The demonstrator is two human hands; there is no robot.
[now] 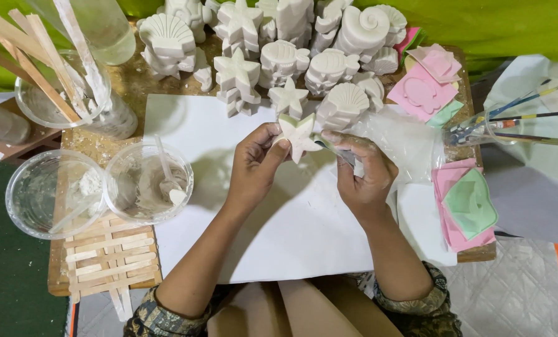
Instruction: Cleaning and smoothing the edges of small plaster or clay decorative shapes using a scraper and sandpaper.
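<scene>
Head view: both hands' grip holds a white starfish cast (pixel 299 134) over white paper (pixel 185 118) on a wooden table (pixel 126 78).

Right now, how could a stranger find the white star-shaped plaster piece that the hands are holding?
Start at the large white paper sheet on the wooden table. Above its middle, the left hand and right hand hold the white star-shaped plaster piece. Unlike the stacked plaster shapes behind, it is lifted and single.

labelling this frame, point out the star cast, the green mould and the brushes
star cast (pixel 299 135), head view, middle of the star
green mould (pixel 471 203), head view, centre of its face
brushes (pixel 528 118), head view, on the handles
</scene>
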